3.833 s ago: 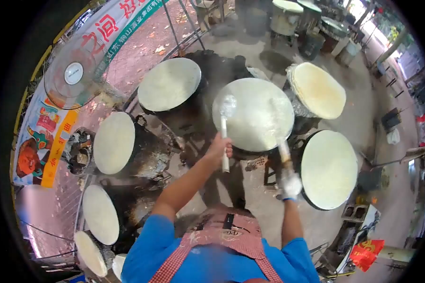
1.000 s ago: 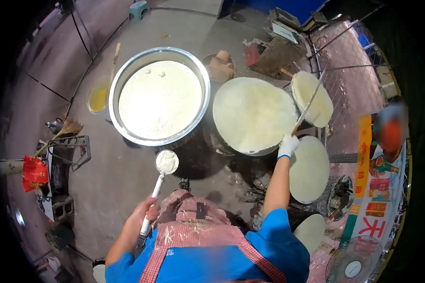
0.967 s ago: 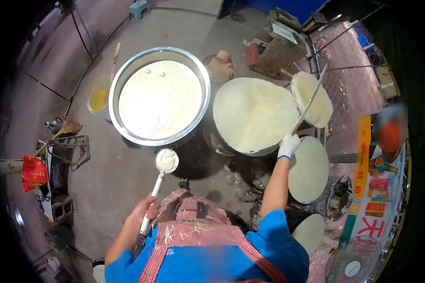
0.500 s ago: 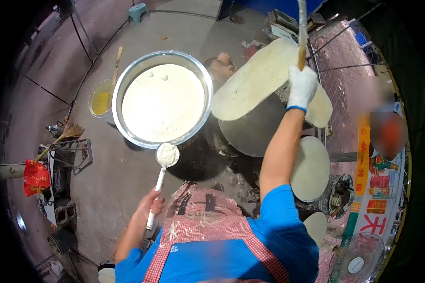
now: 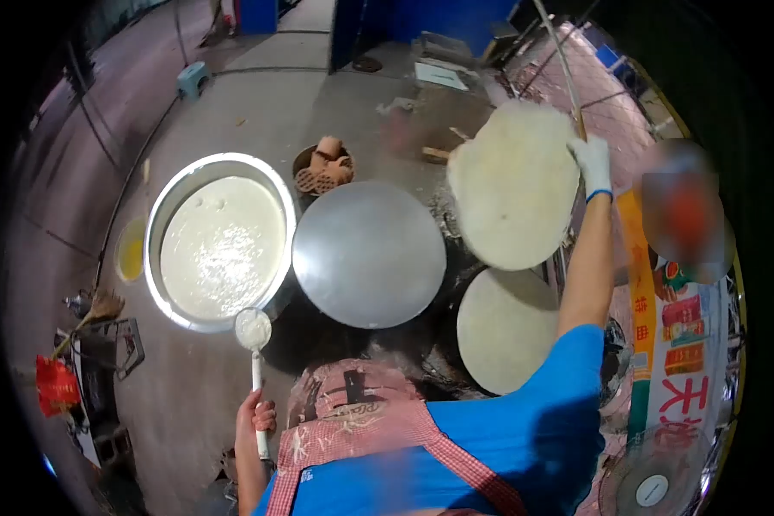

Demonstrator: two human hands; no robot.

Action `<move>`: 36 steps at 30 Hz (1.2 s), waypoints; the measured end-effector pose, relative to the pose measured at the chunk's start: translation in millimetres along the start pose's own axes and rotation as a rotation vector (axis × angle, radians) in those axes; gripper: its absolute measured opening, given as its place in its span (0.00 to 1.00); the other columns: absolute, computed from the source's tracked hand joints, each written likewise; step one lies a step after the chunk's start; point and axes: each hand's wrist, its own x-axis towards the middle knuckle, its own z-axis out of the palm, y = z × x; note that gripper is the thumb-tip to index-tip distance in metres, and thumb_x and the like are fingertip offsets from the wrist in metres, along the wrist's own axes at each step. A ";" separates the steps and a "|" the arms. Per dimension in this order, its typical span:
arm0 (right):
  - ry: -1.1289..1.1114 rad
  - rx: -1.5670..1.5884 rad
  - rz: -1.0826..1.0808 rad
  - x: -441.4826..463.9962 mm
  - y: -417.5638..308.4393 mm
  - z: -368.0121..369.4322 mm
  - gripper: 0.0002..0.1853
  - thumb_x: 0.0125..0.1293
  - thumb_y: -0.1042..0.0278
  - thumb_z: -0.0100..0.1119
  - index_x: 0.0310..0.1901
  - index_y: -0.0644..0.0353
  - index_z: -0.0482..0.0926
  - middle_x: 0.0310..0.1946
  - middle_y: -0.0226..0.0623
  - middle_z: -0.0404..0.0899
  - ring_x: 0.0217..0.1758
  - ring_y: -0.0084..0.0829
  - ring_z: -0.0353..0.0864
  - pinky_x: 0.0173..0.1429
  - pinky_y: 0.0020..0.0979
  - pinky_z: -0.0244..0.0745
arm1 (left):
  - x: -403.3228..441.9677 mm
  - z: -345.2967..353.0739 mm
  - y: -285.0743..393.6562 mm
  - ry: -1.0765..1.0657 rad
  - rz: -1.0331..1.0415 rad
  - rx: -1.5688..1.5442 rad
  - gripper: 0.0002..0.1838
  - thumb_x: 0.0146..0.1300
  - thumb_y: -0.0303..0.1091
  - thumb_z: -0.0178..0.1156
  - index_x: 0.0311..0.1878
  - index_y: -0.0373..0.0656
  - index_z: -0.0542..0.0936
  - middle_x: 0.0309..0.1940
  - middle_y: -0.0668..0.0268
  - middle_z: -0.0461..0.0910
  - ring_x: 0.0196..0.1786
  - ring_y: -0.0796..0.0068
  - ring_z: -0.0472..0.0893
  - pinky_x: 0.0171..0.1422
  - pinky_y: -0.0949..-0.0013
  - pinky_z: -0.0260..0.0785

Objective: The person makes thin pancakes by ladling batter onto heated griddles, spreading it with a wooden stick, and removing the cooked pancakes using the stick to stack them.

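Observation:
My left hand (image 5: 258,415) grips the white handle of a ladle (image 5: 254,328), its round bowl loaded with pale batter. The bowl is at the near rim of a large metal basin (image 5: 153,258) that holds more batter (image 5: 224,245). Out to the right, my right hand (image 5: 592,163), in a white glove, is closed around a long thin stick (image 5: 562,64). Just left of the glove lies a big pale flatbread (image 5: 516,189); whether the hand touches it, I cannot tell. A bare round griddle (image 5: 370,254) stands between basin and flatbread.
Another pale flatbread (image 5: 506,331) lies nearer me on the right. Behind the griddle is a pot of reddish-brown pieces (image 5: 325,168). A container of yellow liquid (image 5: 131,248) stands left of the basin. At the lower right is a fan (image 5: 652,490).
The flatbread, half folded above the griddle before, now lies spread out to the right, and the griddle is bare. My view has shifted right. The ladle stays by the basin's rim.

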 end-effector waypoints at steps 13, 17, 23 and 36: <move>-0.154 -0.680 -0.540 -61.3 42.3 188.2 0.11 0.59 0.64 0.44 0.33 0.52 0.78 0.29 0.38 0.81 0.31 0.38 0.82 0.34 0.41 0.74 | 20.9 32.3 -35.4 0.061 -0.064 0.143 0.12 0.65 0.41 0.50 0.28 0.46 0.70 0.10 0.73 0.58 0.09 0.86 0.54 0.09 0.85 0.46; -0.356 -0.596 -0.283 -109.6 72.9 250.4 0.12 0.59 0.65 0.45 0.41 0.52 0.77 0.40 0.37 0.78 0.41 0.35 0.80 0.45 0.39 0.72 | -2.2 41.9 -51.6 0.148 0.161 0.189 0.14 0.65 0.37 0.49 0.53 0.52 0.72 0.14 0.72 0.58 0.12 0.87 0.56 0.11 0.83 0.47; -0.377 -0.536 -0.199 -116.0 108.6 273.8 0.14 0.57 0.57 0.49 0.41 0.53 0.75 0.41 0.39 0.78 0.44 0.37 0.79 0.45 0.41 0.71 | -12.2 60.9 -72.6 0.235 0.285 0.148 0.15 0.66 0.35 0.49 0.55 0.53 0.72 0.15 0.73 0.57 0.14 0.88 0.56 0.14 0.83 0.49; -0.201 0.200 -0.099 -177.6 35.5 231.7 0.23 0.55 0.52 0.60 0.45 0.63 0.77 0.37 0.47 0.80 0.41 0.47 0.79 0.47 0.41 0.71 | 6.7 57.4 -38.6 0.037 0.183 0.002 0.18 0.67 0.39 0.45 0.60 0.52 0.66 0.15 0.72 0.58 0.12 0.87 0.56 0.09 0.82 0.50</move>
